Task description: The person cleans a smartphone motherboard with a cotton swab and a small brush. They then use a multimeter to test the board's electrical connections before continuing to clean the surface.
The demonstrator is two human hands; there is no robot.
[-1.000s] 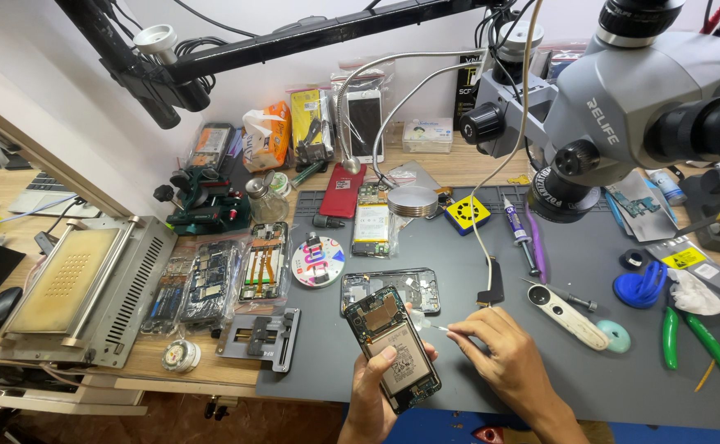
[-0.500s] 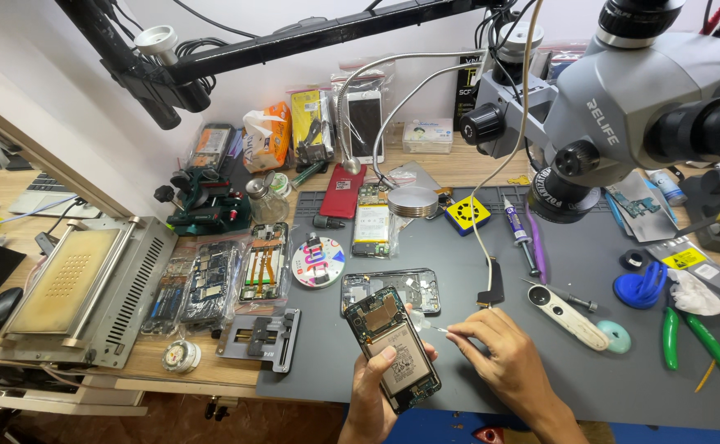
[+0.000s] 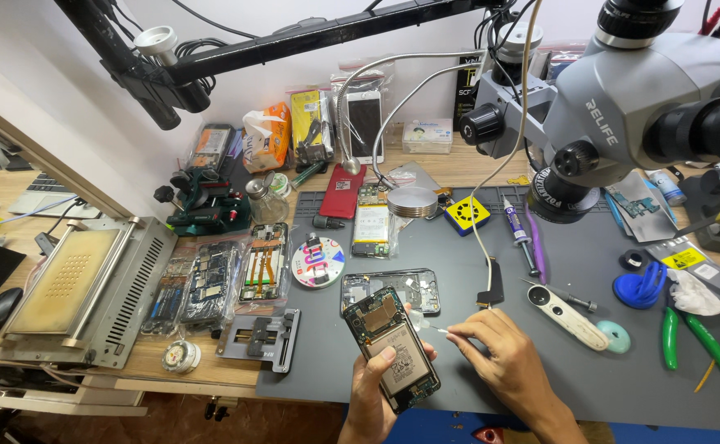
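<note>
**Inspector:** Gripped in your left hand (image 3: 370,393), low centre of the frame, is the opened phone (image 3: 391,348), back cover off, battery and boards showing; your thumb lies across its lower face.

**Operator:** And my right?

**Inspector:** Your right hand (image 3: 504,362) is pinched narrow on a thin tool (image 3: 436,327), its tip just beside the phone's upper right edge. I cannot tell whether the tip touches.

**Operator:** What lies around it?

**Inspector:** You hold the phone above the grey mat (image 3: 574,271). Just behind it on the mat lies a separate phone frame (image 3: 413,284). Left of centre, you have clear bags (image 3: 212,284) on the wooden bench, each with phone boards and flex parts inside. A metal holding jig (image 3: 260,339) sits at the mat's left edge. The microscope (image 3: 623,107) hangs at upper right; green-handled pliers (image 3: 689,337) lie at far right.
</note>
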